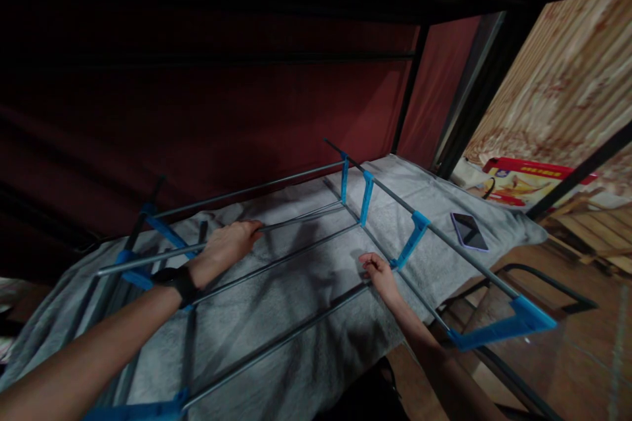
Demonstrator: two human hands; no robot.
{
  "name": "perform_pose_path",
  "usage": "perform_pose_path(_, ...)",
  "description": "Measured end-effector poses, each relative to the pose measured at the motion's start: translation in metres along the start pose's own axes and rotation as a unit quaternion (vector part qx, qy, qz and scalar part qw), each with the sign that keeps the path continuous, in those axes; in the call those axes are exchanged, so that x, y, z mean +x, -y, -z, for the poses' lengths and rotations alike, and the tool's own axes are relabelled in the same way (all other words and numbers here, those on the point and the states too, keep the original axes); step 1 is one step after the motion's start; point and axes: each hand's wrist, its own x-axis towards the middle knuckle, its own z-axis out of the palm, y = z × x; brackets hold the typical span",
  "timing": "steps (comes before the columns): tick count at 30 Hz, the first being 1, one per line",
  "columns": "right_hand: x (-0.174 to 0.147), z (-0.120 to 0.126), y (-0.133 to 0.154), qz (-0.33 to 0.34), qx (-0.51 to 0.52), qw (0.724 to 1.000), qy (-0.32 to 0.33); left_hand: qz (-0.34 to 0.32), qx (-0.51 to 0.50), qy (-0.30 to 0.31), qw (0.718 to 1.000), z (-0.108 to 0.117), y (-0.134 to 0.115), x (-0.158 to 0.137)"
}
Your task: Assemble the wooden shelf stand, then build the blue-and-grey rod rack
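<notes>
My left hand [231,243], with a dark watch on its wrist, is closed around a thin grey metal tube [291,216] of a rack frame. The tube slants across the frame toward the far right side. My right hand [378,273] hovers over the near-right part, its fingers loosely curled and apart, with nothing visible in them. Close beside it is a blue plastic bracket [412,241], joining an upper and a lower tube. Another tube [296,339] runs below that hand. More blue brackets hold the left side, partly hidden by my left forearm.
The frame lies on a grey blanket [266,302] on a bed-like surface. A phone [469,231] rests at its right edge. Beyond stand a red and yellow box [533,181] and a wooden stool [592,227]. Dark metal posts [412,89] and a red wall enclose the back.
</notes>
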Motion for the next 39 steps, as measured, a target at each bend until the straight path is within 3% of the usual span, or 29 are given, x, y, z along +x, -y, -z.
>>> perform_pose_path(6,0.007,0.008,-0.007,-0.015,0.000,1.000,-0.008,0.033,0.014,-0.033,0.999,-0.040,-0.001,0.030)
perform_pose_path(13,0.013,0.011,-0.009,-0.019,-0.028,0.999,0.005,0.042,-0.031,-0.046,0.998,-0.076,-0.027,0.042)
perform_pose_path(23,0.026,0.010,-0.019,-0.011,-0.059,0.998,0.028,0.107,-0.078,-0.109,0.985,-0.132,-0.023,-0.009)
perform_pose_path(28,0.030,0.003,-0.017,0.038,-0.129,0.990,0.036,0.073,-0.090,-0.128,0.985,-0.144,-0.027,-0.026)
perform_pose_path(32,0.027,-0.009,-0.005,0.192,-0.253,0.946,0.062,0.029,-0.100,-0.136,0.985,-0.155,-0.032,-0.031)
perform_pose_path(36,0.028,-0.036,0.008,0.338,-0.329,0.873,0.126,0.014,-0.118,-0.151,0.981,-0.162,-0.042,-0.037)
perform_pose_path(39,0.032,-0.061,0.012,0.396,-0.381,0.814,0.190,0.015,-0.126,-0.161,0.979,-0.165,-0.048,-0.044)
